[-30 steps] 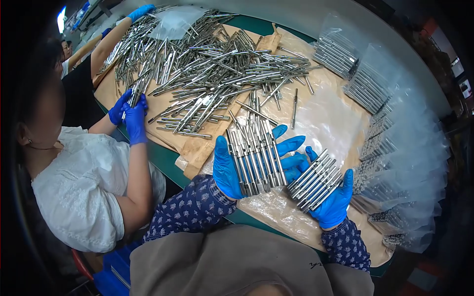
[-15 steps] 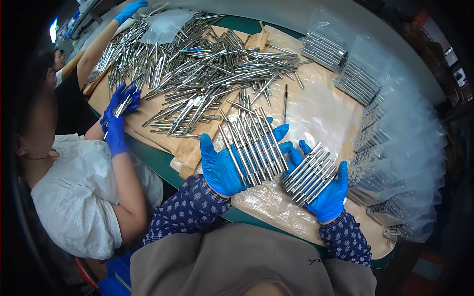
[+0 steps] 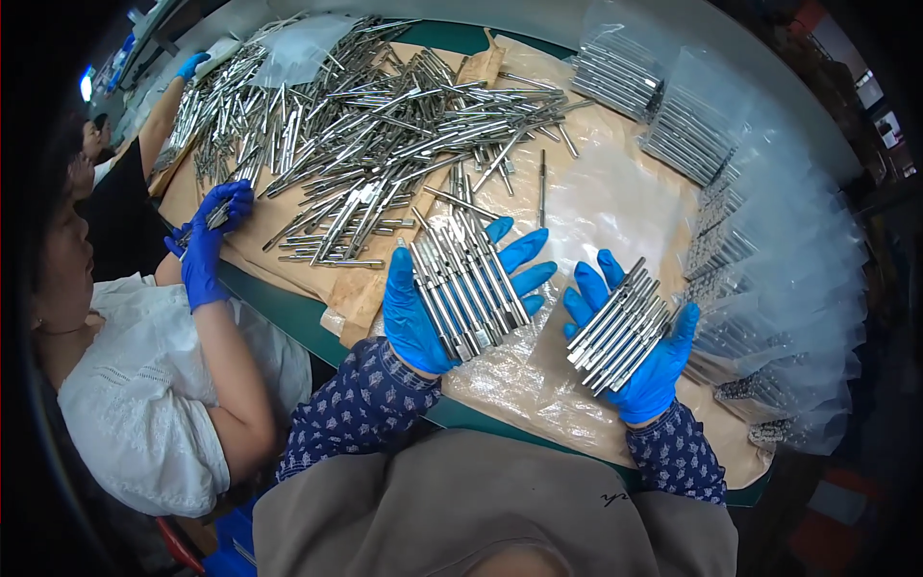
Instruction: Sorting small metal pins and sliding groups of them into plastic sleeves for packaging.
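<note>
My left hand (image 3: 409,325), in a blue glove, is palm up with its fingers spread. A row of slim, stepped metal rods (image 3: 467,293) lies side by side across its palm. My right hand (image 3: 652,380), gloved alike, holds another row of shiny metal rods (image 3: 623,332), slanted over palm and fingers, with the thumb upright at the side. The two bundles are apart, above a sheet of clear plastic film (image 3: 500,385). Beyond my left hand spreads a large heap of loose metal rods (image 3: 385,144) on brown paper.
Clear bags of rods (image 3: 687,139) line the right and far right of the table. A flat clear bag (image 3: 615,207) lies mid-table; one single rod (image 3: 542,188) is beside it. At left, a co-worker's purple-gloved hand (image 3: 202,255) holds rods. Another co-worker's blue-gloved hand (image 3: 192,65) is farther back.
My hands have moved apart: the left slightly left, the right slightly right and upward, each with its rods. The far co-worker's gloved hand has come down and left.
</note>
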`<state>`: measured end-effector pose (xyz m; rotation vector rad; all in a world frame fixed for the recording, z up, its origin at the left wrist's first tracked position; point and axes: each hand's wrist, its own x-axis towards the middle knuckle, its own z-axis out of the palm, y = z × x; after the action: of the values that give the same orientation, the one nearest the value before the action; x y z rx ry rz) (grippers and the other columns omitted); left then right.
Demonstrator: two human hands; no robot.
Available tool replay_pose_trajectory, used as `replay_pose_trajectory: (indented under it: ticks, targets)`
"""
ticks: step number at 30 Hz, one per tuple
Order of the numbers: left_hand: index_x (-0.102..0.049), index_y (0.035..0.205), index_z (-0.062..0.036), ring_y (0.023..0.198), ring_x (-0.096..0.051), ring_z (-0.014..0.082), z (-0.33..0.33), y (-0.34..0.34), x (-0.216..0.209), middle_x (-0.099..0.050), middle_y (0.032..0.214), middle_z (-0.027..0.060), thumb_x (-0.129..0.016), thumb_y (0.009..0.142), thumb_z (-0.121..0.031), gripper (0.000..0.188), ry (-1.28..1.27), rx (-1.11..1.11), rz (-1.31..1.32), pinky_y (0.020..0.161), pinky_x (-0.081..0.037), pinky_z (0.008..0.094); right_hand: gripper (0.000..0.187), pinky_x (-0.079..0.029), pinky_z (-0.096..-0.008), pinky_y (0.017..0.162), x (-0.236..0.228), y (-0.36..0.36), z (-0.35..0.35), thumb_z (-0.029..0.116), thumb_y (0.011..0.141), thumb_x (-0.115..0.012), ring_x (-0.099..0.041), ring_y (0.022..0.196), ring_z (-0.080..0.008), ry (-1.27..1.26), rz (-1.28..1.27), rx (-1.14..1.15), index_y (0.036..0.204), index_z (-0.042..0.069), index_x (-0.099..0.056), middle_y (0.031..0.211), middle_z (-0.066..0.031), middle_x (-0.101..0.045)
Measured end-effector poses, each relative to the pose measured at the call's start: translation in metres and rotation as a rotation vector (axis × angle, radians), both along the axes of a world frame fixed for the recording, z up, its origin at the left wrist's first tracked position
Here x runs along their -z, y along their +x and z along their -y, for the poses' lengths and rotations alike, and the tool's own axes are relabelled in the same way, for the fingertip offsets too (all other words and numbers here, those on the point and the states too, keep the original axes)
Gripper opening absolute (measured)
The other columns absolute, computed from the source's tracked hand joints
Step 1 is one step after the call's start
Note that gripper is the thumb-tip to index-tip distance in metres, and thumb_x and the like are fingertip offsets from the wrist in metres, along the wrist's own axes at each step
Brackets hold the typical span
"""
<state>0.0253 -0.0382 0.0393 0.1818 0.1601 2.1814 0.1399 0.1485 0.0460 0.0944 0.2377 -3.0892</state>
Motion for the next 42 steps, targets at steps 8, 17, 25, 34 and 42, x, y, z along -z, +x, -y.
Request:
replay_pose_trajectory:
  ticks: [8, 17, 25, 34, 42]
  targets:
    - [-0.014, 0.142, -0.0028, 0.134, -0.014, 0.0442, -0.002, -0.002, -0.005, -0.008, 0.147, 0.0237, -0.059, 0.071, -0.063, 0.104, -0.029, -0.098, -0.061, 0.108, -0.016, 0.0561, 0.103, -0.013, -0.0554, 0.109, 0.000, -0.004, 0.003, 0.065, 0.073, -0.054, -0.012, 0.135, -0.0430, 0.003, 0.032, -0.064, 0.143, 0.004, -0.009, 0.145, -0.0256, -0.014]
    - [-0.010, 0.142, -0.0010, 0.133, -0.017, 0.0431, 0.000, -0.005, 0.000, -0.013, 0.146, 0.0234, -0.063, 0.073, -0.058, 0.104, -0.040, -0.125, -0.058, 0.105, -0.022, 0.0585, 0.123, -0.018, -0.0539, 0.108, -0.014, 0.002, 0.002, 0.076, 0.059, -0.060, -0.018, 0.133, -0.0425, 0.073, -0.036, -0.142, 0.143, 0.004, -0.006, 0.145, -0.0258, -0.013]
    - [-0.010, 0.142, -0.0002, 0.134, -0.017, 0.0422, -0.001, -0.006, 0.001, -0.012, 0.146, 0.0229, -0.062, 0.074, -0.058, 0.104, -0.065, -0.132, -0.081, 0.106, -0.022, 0.0571, 0.106, -0.016, -0.0518, 0.110, 0.005, -0.003, 0.003, 0.071, 0.072, -0.051, -0.016, 0.135, -0.0402, -0.073, -0.016, -0.165, 0.143, 0.003, -0.011, 0.145, -0.0256, -0.017]
    - [-0.018, 0.140, -0.0014, 0.131, -0.021, 0.0445, -0.001, -0.006, 0.000, -0.017, 0.144, 0.0250, -0.064, 0.070, -0.061, 0.103, -0.039, -0.146, -0.021, 0.105, -0.025, 0.0573, 0.117, -0.015, -0.0549, 0.109, -0.005, 0.004, 0.000, 0.073, 0.064, -0.058, -0.014, 0.135, -0.0410, 0.024, 0.023, -0.196, 0.144, 0.004, -0.006, 0.146, -0.0254, -0.011]
    - [-0.009, 0.142, -0.0006, 0.134, -0.016, 0.0420, -0.002, -0.006, 0.002, -0.011, 0.147, 0.0229, -0.062, 0.073, -0.058, 0.104, -0.039, -0.127, -0.075, 0.106, -0.022, 0.0574, 0.120, -0.017, -0.0543, 0.108, -0.004, -0.002, 0.003, 0.076, 0.063, -0.056, -0.015, 0.135, -0.0411, 0.029, -0.006, -0.191, 0.143, 0.004, -0.005, 0.146, -0.0249, -0.013]
